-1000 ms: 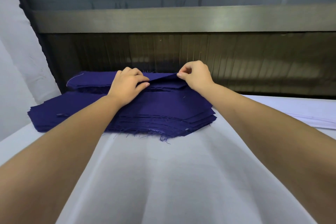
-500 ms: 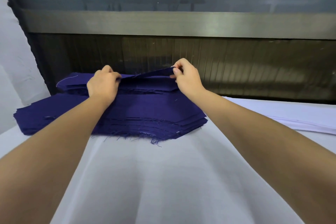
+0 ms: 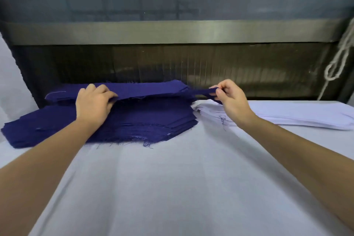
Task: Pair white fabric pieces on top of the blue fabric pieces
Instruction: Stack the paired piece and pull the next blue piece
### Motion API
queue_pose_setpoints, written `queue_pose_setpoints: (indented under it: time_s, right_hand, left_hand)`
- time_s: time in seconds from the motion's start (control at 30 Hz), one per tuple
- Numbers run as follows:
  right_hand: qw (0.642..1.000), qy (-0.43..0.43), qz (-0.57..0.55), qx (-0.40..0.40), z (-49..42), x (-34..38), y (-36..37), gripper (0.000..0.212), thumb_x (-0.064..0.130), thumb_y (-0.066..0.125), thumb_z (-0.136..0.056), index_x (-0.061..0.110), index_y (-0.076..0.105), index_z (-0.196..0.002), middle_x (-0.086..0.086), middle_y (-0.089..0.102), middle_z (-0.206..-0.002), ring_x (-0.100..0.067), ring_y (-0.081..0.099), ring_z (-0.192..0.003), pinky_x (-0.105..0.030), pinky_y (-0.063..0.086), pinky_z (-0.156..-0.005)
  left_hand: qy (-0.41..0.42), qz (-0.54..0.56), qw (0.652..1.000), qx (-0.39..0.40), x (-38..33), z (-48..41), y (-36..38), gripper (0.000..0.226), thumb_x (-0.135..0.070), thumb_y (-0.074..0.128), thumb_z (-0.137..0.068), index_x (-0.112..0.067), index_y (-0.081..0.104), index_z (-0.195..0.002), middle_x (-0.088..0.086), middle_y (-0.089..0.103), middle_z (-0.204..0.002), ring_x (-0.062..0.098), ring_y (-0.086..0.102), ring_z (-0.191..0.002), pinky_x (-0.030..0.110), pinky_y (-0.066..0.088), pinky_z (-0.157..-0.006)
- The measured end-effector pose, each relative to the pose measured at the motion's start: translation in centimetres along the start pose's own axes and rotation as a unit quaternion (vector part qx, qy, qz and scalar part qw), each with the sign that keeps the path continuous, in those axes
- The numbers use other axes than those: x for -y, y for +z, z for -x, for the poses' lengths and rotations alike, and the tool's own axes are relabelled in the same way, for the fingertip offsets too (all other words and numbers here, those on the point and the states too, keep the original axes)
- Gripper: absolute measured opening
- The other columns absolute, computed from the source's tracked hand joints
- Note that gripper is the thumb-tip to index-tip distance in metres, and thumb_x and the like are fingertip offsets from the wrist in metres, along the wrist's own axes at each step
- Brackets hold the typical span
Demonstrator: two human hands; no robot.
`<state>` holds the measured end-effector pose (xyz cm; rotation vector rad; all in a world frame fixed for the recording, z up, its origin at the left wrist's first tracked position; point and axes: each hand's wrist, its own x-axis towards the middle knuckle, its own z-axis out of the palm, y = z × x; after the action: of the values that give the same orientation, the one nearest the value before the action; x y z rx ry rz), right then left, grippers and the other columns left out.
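Head view: 1 blue piece (image 3: 153, 91) is stretched left-to-right just above the blue stack (image 3: 134, 122), the left hand (image 3: 93, 105) gripping its left end and the right hand (image 3: 231, 99) pinching its right end over the white stack (image 3: 287, 117), which lies nearer that hand.

1. Six o'clock: bare desk (image 3: 182, 188), open for passage.
2. Ten o'clock: blue fabric stack (image 3: 145, 122) covers the desk; a lifted blue piece (image 3: 153, 91) stretches above it.
3. Two o'clock: white fabric stack (image 3: 291, 117), just beside.
4. Twelve o'clock: dark panel (image 3: 210, 67) closes the back.
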<state>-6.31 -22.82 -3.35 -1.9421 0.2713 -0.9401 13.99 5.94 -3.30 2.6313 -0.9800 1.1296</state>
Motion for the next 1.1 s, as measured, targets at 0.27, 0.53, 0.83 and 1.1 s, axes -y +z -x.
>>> queue_pose_setpoints:
  time_s: [0.27, 0.53, 0.83, 1.1]
  right_hand:
    - [0.998, 0.050, -0.011, -0.030, 5.2, -2.6, -7.6, 0.026, 0.006, 0.044, -0.096, 0.016, 0.052, -0.074, -0.011, 0.062, -0.090, -0.024, 0.060, -0.086, -0.037, 0.044, -0.085]
    - [0.991, 0.096, 0.058, -0.076, 7.8, -3.5, -13.4, 0.037, 0.019, 0.050, -0.096, 0.012, 0.064, -0.062, -0.006, 0.069, -0.073, -0.020, 0.062, -0.071, -0.027, 0.050, -0.074]
    - [0.962, 0.156, 0.224, -0.030, 7.8, -4.3, -16.3, 0.026, 0.019, 0.060, -0.083, 0.004, 0.061, -0.061, -0.009, 0.061, -0.056, -0.025, 0.059, -0.056, -0.031, 0.046, -0.060]
    - [0.861, 0.123, 0.493, -0.029, 7.6, -4.3, -17.6, 0.026, 0.030, 0.056, -0.083, 0.018, 0.053, -0.060, -0.003, 0.061, -0.067, -0.026, 0.055, -0.070, -0.026, 0.033, -0.053]
  left_hand:
    - [0.117, 0.063, 0.990, -0.046, -6.2, 3.1, -1.9, 0.010, -0.013, 0.079, -0.075, -0.009, 0.075, -0.083, 0.008, 0.068, -0.077, 0.034, 0.055, -0.070, 0.039, 0.034, -0.061]
    - [0.171, 0.154, 0.973, 0.029, -10.9, 4.9, -3.5, 0.011, -0.013, 0.079, -0.074, -0.012, 0.072, -0.082, 0.003, 0.069, -0.080, 0.030, 0.057, -0.073, 0.041, 0.040, -0.066]
    - [0.212, 0.243, 0.941, 0.100, -12.7, 6.2, -3.3, 0.009, -0.022, 0.071, -0.084, -0.014, 0.071, -0.088, -0.004, 0.066, -0.086, 0.022, 0.058, -0.079, 0.033, 0.043, -0.075]
    - [0.184, 0.323, 0.916, 0.150, -12.5, 6.6, -3.6, 0.014, -0.036, 0.069, -0.084, -0.023, 0.072, -0.089, -0.018, 0.061, -0.085, 0.001, 0.057, -0.080, 0.025, 0.047, -0.075]
